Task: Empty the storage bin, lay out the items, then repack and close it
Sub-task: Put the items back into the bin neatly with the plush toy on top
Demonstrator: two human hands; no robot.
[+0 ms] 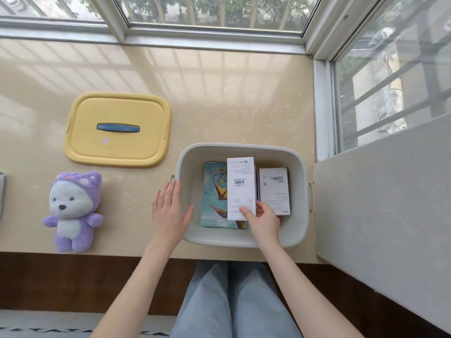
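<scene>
The open bin sits on the beige sill, at its near edge towards the right. The right hand reaches inside and pinches the near end of a tall white box, thumb on its top face and fingers curled under. This box lies lengthwise over the right edge of a colourful book on the bin floor; whether it rests there or is lifted I cannot tell. A 2nd, smaller white box lies just beside it on the right. The left hand is flat with fingers straight, holding nothing, with its thumb against the bin's left outer wall. The yellow lid lies on the sill well left of the bin, and a purple plush lies on its back just in front of the lid
</scene>
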